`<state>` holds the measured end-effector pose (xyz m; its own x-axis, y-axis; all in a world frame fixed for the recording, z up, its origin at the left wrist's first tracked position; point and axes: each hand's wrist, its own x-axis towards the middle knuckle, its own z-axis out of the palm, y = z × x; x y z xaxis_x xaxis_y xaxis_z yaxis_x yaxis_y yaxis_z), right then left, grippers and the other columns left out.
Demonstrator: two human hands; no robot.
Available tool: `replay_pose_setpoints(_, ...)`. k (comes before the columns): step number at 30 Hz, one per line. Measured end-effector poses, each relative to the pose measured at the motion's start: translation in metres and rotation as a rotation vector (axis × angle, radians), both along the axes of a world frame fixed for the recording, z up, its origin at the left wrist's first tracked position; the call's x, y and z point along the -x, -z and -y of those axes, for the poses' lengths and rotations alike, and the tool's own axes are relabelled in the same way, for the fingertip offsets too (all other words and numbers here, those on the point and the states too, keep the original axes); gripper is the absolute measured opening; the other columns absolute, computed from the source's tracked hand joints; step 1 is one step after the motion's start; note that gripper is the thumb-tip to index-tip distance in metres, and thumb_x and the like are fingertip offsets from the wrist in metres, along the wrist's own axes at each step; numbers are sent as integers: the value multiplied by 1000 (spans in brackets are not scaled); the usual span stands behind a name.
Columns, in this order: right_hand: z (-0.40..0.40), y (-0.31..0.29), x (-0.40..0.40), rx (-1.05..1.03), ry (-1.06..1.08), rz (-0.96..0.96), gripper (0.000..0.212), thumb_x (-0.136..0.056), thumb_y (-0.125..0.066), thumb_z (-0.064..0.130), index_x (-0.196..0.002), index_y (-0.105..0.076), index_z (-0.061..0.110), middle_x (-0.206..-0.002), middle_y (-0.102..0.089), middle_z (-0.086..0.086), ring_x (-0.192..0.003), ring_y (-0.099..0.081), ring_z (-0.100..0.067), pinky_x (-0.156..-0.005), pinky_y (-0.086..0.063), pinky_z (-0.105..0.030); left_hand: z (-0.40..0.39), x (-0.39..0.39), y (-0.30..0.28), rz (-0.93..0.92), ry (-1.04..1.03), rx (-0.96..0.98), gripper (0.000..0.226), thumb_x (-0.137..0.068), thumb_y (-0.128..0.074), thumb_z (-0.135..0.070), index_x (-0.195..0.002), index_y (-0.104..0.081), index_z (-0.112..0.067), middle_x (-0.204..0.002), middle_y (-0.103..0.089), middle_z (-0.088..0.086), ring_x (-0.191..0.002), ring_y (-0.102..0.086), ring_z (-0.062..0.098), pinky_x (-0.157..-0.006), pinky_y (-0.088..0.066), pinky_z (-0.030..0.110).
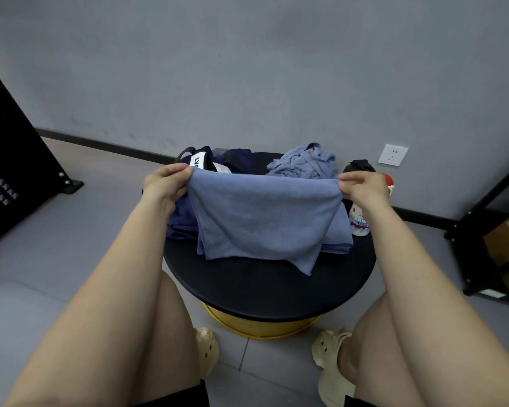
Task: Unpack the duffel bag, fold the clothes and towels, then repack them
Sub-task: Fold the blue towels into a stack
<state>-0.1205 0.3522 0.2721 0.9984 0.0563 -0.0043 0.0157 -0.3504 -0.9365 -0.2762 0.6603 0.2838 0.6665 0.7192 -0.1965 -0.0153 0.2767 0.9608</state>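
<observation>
Left hand [165, 183] and right hand [362, 186] pinch the blue towel's [262, 218] top corners; keep the edge taut before folding.

Blue towel [262, 218] pinched at its top corners between left hand [166, 186] and right hand [365, 190] above round black table [271, 292].

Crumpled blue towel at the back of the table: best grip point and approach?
Pinch the raised top fold of the crumpled blue towel from above. It sits heaped, so the peak stands clear of the round table, and no flat edge shows to slide under.
</observation>
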Motion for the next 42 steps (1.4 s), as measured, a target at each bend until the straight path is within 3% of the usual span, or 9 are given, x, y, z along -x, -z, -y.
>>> replay_pose_setpoints(4, -2, 1, 3, 180, -39, 19, 31, -88, -57, -6, -114, -67, 8, -107, -66, -12, -98, -62, -23, -94, -51, -39, 0, 0, 1, -24, 13, -126, 20, -88, -62, -1, -105, -60, -10, -83, -62, 1, -72, -61, 8, -56, -51, 11)
replay_pose_setpoints(7, -2, -1, 5, 163, -59, 11, 35, -89, -53, -9, -118, -65, 6, -115, -65, -12, -108, -60, -24, -95, -51, -36, 1, -1, 0, -4, 17, -204, 24, -89, -60, 1, -110, -61, -9, -84, -62, -1, -75, -60, 7, -65, -52, 13)
replay_pose_setpoints(15, 0, -5, 6, 141, 13, 186, 19, -87, -63, 2, -103, -70, 6, -96, -68, -10, -88, -62, -18, -90, -52, -34, -2, -3, 0, 7, 102, -325, 33, -82, -67, 3, -111, -64, -14, -98, -67, 1, -91, -62, 14, -87, -49, 27)
replay_pose_setpoints(19, 2, -8, 8, 153, 66, 283, 16, -88, -61, 4, -101, -70, 6, -89, -65, -5, -83, -59, -13, -75, -45, -21, -1, -3, 3, -28, 78, -506, 34, -84, -65, 4, -115, -64, -8, -108, -66, 9, -91, -62, 13, -91, -50, 28)
replay_pose_setpoints(23, 6, -9, 10, 66, 105, 329, 16, -89, -62, 7, -102, -71, 5, -93, -67, -6, -84, -62, -16, -75, -48, -14, -3, -5, 7, -104, 15, -615, 27, -85, -65, -3, -112, -67, -7, -116, -67, 10, -104, -64, 20, -97, -49, 36)
replay_pose_setpoints(25, 7, -8, 11, 57, 117, 342, 17, -90, -60, 8, -104, -70, 5, -91, -66, -3, -84, -60, -13, -65, -40, 0, -2, -5, 8, -112, 7, -640, 23, -85, -66, -4, -107, -70, -8, -114, -68, 10, -104, -64, 21, -97, -49, 38)
replay_pose_setpoints(28, 9, -7, 12, 37, 112, 344, 18, -91, -59, 8, -105, -70, 5, -92, -66, -2, -84, -59, -12, -62, -38, 3, -2, -4, 10, -129, -10, -663, 18, -84, -67, -8, -101, -71, -11, -97, -70, 6, -95, -66, 22, -92, -52, 41)
replay_pose_setpoints(34, 10, -7, 18, 34, 63, 370, 18, -93, -57, 10, -106, -68, 5, -93, -65, -3, -87, -61, -16, -72, -44, -13, 0, -2, 10, -108, -49, -658, 11, -85, -68, -12, -93, -70, -18, -89, -68, 4, -82, -62, 17, -89, -53, 39)
replay_pose_setpoints(42, 15, -7, 21, -99, 34, 350, 7, -93, -56, 9, -98, -62, 11, -96, -65, -7, -93, -63, -21, -87, -51, -32, 1, 2, 8, -158, 117, -619, 42, -81, -66, 7, -121, -61, -4, -108, -66, 13, -96, -62, 19, -99, -47, 34)
